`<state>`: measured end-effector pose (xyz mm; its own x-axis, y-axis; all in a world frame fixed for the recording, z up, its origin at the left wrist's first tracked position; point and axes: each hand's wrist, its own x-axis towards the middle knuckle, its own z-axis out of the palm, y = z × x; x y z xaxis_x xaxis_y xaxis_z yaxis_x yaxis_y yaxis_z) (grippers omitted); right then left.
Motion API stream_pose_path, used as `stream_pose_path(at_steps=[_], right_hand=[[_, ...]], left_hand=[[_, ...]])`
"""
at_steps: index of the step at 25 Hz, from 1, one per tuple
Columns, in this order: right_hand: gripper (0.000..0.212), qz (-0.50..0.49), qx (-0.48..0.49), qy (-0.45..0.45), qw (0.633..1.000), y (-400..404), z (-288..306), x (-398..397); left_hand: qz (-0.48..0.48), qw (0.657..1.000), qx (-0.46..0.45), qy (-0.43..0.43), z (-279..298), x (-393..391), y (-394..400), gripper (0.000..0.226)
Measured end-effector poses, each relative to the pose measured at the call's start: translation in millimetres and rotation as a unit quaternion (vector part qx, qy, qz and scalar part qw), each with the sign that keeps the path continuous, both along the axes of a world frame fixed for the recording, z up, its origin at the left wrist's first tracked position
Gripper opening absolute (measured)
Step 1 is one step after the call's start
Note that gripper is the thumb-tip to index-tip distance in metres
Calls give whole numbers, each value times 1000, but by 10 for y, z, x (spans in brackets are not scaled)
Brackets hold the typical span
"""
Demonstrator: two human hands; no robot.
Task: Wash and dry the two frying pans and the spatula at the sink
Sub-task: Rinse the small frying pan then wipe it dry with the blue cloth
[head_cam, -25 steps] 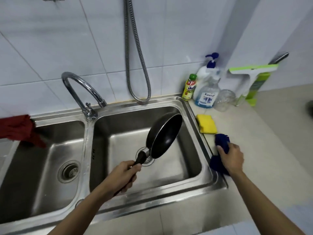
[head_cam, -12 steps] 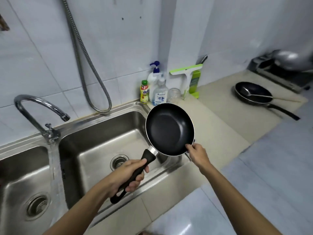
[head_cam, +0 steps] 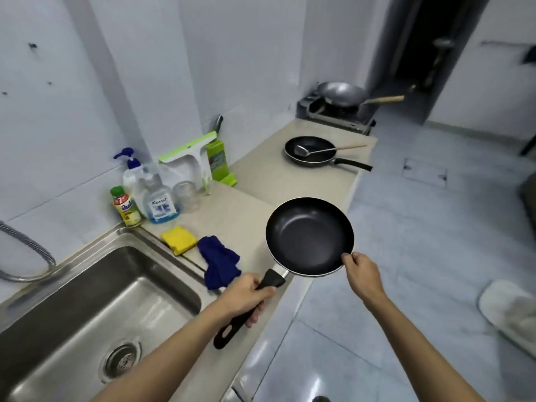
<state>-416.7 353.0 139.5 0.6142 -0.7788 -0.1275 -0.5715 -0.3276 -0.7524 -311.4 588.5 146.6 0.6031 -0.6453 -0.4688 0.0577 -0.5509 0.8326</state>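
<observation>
While gripped, pan (head_cam: 309, 237) between hands.

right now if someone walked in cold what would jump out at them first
The small black non-stick frying pan, held level past the counter's edge: the left hand grips its handle, the right hand pinches its rim. Behind it on the beige counter sits a second black frying pan with a metal spatula inside.

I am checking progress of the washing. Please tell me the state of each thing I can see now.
Small pan: held level, off the counter.
Left hand: grips its handle.
Right hand: pinches its rim.
Second pan: on the counter, spatula inside.
Blue cloth: crumpled beside the sink.
Wok: on the stove.
</observation>
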Motion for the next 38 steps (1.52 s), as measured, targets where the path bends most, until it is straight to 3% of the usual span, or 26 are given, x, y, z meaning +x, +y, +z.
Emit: stream_pose_path(at_steps=[7,14,22,27,32,38], right_hand=[[37,-39,13,-18,999,-1622,10,-127],[36,-50,17,11,999,-3317,-105,10],[38,-20,44,41,998,-4519,-374,1292],[39,74,52,63,994,-4888,-445,2514],[42,224,52,85,969,-4946,-607,3703],[42,427,102,68,896,-4647,-909,4974]], left_hand=[[-94,993,10,67,-42,183,-1834,35],[-101,989,9,104,-182,387,-3561,38],[-93,995,21,10,-503,1662,-4725,35],[-27,999,33,-24,-584,2640,-4880,37],[111,992,55,-14,-649,3097,-4663,38],[347,933,100,-7,-772,3130,-4530,37]])
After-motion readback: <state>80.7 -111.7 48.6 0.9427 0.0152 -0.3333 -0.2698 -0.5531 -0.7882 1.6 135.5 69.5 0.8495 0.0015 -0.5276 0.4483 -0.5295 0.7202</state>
